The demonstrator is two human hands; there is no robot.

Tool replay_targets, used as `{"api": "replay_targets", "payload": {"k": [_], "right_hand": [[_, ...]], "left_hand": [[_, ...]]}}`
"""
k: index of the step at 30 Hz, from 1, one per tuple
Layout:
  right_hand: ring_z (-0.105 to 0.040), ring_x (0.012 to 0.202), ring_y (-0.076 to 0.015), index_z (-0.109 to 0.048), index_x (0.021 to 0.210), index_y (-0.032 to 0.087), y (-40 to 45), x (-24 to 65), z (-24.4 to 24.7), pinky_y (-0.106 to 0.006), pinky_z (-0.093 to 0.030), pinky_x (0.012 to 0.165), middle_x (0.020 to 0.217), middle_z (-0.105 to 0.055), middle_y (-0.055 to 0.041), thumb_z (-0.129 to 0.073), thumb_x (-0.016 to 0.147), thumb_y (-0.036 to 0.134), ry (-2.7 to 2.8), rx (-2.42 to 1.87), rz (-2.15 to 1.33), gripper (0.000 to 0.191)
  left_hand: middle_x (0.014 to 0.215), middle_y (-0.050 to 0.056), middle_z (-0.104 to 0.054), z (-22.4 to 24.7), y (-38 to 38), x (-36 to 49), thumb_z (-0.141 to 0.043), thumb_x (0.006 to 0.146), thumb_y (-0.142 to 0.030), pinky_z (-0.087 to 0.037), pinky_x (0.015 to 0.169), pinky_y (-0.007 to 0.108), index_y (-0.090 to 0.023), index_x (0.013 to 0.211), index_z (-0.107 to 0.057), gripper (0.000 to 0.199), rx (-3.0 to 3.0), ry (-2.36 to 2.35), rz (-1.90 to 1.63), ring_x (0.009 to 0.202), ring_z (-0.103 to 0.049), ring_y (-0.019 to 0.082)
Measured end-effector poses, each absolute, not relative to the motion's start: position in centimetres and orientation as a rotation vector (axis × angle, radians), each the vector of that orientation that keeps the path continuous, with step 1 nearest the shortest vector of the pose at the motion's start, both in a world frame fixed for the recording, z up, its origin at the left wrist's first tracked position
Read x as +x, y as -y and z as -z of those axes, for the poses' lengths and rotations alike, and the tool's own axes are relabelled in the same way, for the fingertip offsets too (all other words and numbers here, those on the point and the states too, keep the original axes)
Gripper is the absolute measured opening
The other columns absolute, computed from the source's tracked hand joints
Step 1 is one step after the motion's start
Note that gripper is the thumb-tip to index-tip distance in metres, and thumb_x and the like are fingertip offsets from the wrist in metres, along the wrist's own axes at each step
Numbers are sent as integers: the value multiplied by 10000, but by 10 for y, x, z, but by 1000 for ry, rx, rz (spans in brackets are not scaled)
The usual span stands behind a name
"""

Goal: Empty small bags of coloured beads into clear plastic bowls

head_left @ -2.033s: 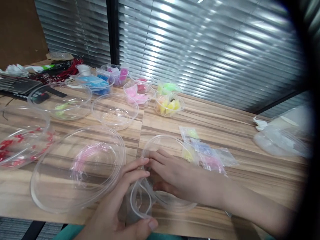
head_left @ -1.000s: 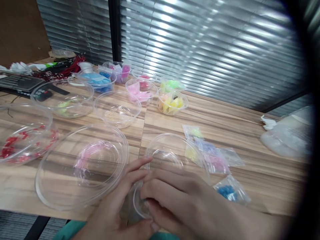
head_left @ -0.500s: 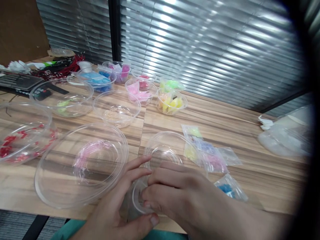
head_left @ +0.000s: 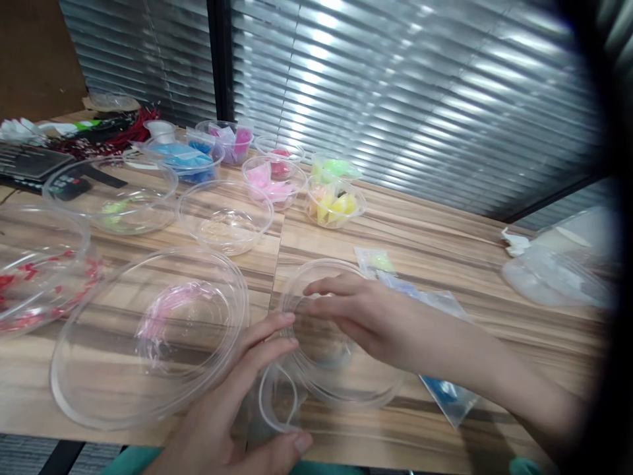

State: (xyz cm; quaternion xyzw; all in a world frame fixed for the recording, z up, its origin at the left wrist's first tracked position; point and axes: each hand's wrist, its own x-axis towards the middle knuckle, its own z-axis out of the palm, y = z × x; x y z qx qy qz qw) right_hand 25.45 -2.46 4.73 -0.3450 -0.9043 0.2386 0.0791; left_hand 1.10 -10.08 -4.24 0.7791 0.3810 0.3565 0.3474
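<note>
My left hand curves around a small clear plastic cup at the table's front edge, its thumb by the near rim and its fingers along the far side. Just beyond the cup stands a large clear round bowl. Over this bowl is my right hand, palm down, with outer fingers stretched left and apart. Its thumb side dips toward the bowl's bottom; those fingertips are hidden, and nothing held can be made out. A similar bowl to the left contains thin pink strips.
Small plastic packets and a blue packet lie right of the bowl, partly behind my forearm. Farther back stand tubs with yellow, pink and blue pieces. A red-filled bowl sits left. Clear plastic lies far right.
My right hand has moved from the small cup up and to the right, over the large bowl. My left hand stays around the cup. The view has shifted slightly.
</note>
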Motion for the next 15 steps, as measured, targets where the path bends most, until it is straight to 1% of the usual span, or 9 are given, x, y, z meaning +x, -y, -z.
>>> {"api": "replay_targets", "payload": {"k": [2, 4, 6, 8, 10, 12, 14, 15], "right_hand": [[-623, 1014, -192, -682, 1066, 211, 22, 253, -37, -310, -514, 857, 1117, -660, -62, -496, 907, 3, 2878, -1024, -623, 321], [-608, 981, -205, -666, 1090, 191, 23, 250, -29, -314, -509, 809, 1103, -645, -78, -509, 893, 2, 3014, -1101, -418, 315], [-600, 902, -223, -672, 1027, 148, 26, 249, -23, -326, -491, 741, 1027, -646, -97, -527, 837, -31, 3102, -1209, -207, 299], [-596, 828, -240, -682, 900, 121, 28, 250, -18, -346, -463, 693, 930, -651, -110, -536, 756, -78, 3137, -1296, -98, 285], [-606, 754, -235, -680, 796, 125, 31, 253, -17, -342, -442, 653, 824, -657, -96, -530, 704, -98, 3140, -1345, -123, 284], [-612, 671, -198, -674, 751, 149, 34, 255, -20, -307, -427, 600, 731, -653, -53, -521, 709, -86, 3147, -1371, -198, 284], [-614, 627, -160, -686, 782, 166, 38, 256, -28, -265, -417, 563, 711, -661, -21, -516, 743, -67, 3122, -1384, -399, 291], [-623, 643, -151, -697, 817, 172, 40, 257, -32, -248, -421, 565, 739, -676, -17, -521, 761, -59, 3087, -1377, -541, 295]], "left_hand": [[1532, 45, -486, 42, 100, 14, -650, 923, -386, -482, 1133, 351, -314, 1438, -418, 569, 2147, -1017, -942, 1400, -508, 241], [1477, 53, -547, 43, 100, 17, -642, 929, -359, -444, 1164, 333, -261, 1431, -443, 549, 2283, -1045, -962, 1372, -533, 222], [1448, 58, -569, 45, 101, 20, -623, 942, -331, -365, 1211, 300, -205, 1418, -465, 517, 2389, -1049, -1009, 1384, -511, 193], [1451, 53, -558, 47, 103, 22, -595, 962, -301, -276, 1250, 275, -174, 1408, -477, 478, 2440, -1065, -1042, 1419, -458, 166], [1453, 54, -550, 47, 103, 24, -578, 973, -287, -221, 1268, 268, -155, 1396, -486, 453, 2481, -1073, -1065, 1442, -416, 157], [1441, 62, -553, 45, 103, 26, -578, 973, -272, -192, 1275, 258, -134, 1386, -490, 444, 2526, -1092, -1060, 1451, -393, 151], [1439, 76, -544, 43, 103, 27, -585, 967, -255, -171, 1278, 248, -115, 1384, -481, 452, 2554, -1107, -1070, 1457, -375, 148], [1443, 80, -534, 42, 103, 27, -586, 965, -246, -167, 1279, 244, -110, 1385, -477, 454, 2555, -1116, -1073, 1458, -370, 147]]}}
